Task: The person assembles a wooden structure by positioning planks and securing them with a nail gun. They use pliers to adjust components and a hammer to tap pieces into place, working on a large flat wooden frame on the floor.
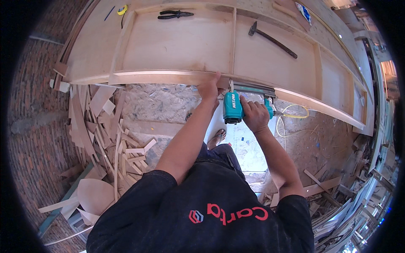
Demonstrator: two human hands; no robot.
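Observation:
My right hand [255, 114] is wrapped round the grip of a teal nail gun [232, 107]. The gun's nose meets the near rail of a long, shallow wooden frame [156, 77]. Just left of the nose, my left hand [208, 90] grips that same rail, thumb over the top edge and the other fingers partly hidden beneath. A hammer [276, 43] with a dark handle lies in the frame's middle right compartment. Black-handled pliers [175, 15] rest in the compartment to its left, near the far rail.
A yellow hose [297, 116] trails from the gun down to the right. Top left, a yellow tape measure [122, 10] lies beside the frame. Wood offcuts [134, 154] are heaped on the floor at left, near a brick wall [36, 118]. More scrap strips [352, 223] lie at lower right.

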